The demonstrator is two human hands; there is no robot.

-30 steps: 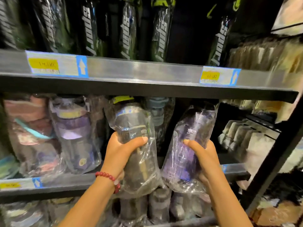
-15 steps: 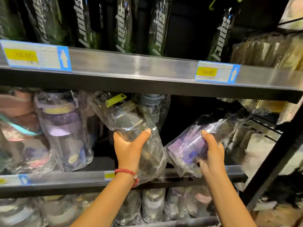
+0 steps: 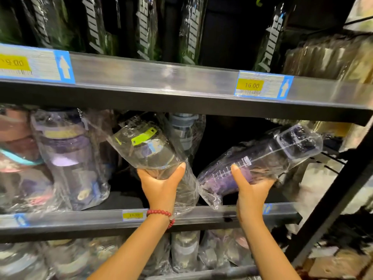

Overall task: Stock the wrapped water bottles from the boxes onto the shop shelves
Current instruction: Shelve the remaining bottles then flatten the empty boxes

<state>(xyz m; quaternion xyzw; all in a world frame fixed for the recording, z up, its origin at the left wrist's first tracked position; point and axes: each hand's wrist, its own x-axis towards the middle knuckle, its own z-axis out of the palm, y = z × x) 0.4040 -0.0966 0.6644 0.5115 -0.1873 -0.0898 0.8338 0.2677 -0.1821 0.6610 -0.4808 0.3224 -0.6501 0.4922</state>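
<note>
My left hand (image 3: 160, 183) grips the base of a dark wrapped bottle with a yellow-green tag (image 3: 149, 146), tilted up and to the left into the middle shelf opening. My right hand (image 3: 251, 188) grips a purple wrapped bottle (image 3: 260, 158) that lies tilted with its cap up to the right, inside the same opening. Both bottles are above the middle shelf's front rail (image 3: 201, 216). A grey-capped wrapped bottle (image 3: 184, 128) stands behind them.
Wrapped purple and pink bottles (image 3: 68, 158) fill the middle shelf's left side. Tall dark bottles (image 3: 189, 27) stand on the upper shelf (image 3: 171, 77), which carries price labels. More wrapped bottles (image 3: 183, 249) sit on the shelf below. A black upright post (image 3: 331, 203) bounds the right.
Both hands have pushed their bottles deeper into the middle shelf opening. The purple bottle has tipped from upright to lying on a slant; the dark one leans further left.
</note>
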